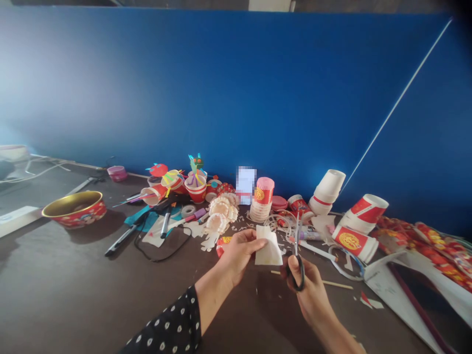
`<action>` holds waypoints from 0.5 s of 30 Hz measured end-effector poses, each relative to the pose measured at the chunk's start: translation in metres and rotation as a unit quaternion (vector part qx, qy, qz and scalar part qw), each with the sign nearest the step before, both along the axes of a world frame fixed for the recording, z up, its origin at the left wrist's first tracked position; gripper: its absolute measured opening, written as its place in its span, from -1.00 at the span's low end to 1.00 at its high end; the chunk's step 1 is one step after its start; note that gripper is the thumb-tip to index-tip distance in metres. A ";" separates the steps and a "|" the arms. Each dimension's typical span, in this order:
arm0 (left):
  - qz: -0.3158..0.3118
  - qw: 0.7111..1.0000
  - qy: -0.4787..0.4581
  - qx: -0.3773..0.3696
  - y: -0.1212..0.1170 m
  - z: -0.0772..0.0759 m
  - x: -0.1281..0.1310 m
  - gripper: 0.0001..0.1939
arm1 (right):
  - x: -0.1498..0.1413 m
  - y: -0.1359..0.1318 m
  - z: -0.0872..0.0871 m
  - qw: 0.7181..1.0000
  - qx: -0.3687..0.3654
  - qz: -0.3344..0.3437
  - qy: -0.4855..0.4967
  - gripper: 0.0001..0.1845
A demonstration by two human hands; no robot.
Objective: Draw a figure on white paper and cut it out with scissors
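Paper craft at a cluttered bench: L hand (238, 255) pinches a white paper scrap (268, 248) between thumb and fingers (248, 241), held up over the table, w/ a black polka-dot sleeve (165, 327) at the forearm. R hand (309, 295) grips black-handled scissors (296, 255) nearly upright, thumb through one loop, fingers curled closely round the handles, blades narrow, tips up. Blades sit just beside the scrap's right edge; can't tell if they touch it. On the dark table (92, 300) lie paper trimmings (243, 228) & a wooden stick (337, 285) just past R hand. Further off: cut-paper rosettes (220, 211), a stack of red-and-white paper cups (262, 201) w/ a pink top, stacked white cups (328, 191), cup figures w/ coloured strips (195, 184), a tape roll (188, 211), a black marker (121, 240), a gold-rimmed red bowl (73, 209) far left, red printed wrappers (435, 246) far right. Blue board (221, 88) stands behind the table.
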State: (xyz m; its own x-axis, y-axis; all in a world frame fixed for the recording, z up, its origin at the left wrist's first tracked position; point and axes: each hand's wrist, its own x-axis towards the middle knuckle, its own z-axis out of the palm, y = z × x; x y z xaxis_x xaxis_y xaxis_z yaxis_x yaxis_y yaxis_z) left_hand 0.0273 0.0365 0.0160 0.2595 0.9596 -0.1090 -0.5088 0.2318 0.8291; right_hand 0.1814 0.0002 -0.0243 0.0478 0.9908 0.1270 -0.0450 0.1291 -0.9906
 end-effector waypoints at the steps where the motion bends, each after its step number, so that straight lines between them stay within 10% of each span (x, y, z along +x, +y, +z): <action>1: 0.001 1.000 0.008 0.002 0.000 0.000 0.000 -0.76 | 0.000 0.000 0.000 1.000 0.002 -0.006 0.008 -0.61; 15: 0.006 0.998 0.051 0.022 0.001 -0.003 0.003 -0.76 | -0.003 -0.003 0.004 0.999 0.016 0.008 0.042 -0.72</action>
State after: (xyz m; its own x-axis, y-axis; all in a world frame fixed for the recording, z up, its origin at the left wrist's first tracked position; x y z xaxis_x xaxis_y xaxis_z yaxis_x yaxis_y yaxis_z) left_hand 0.0301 0.0371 0.0129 0.2381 0.9668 -0.0925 -0.4242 0.1892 0.8856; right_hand 0.1784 -0.0024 -0.0202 0.0437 0.9869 0.1551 -0.1296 0.1595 -0.9787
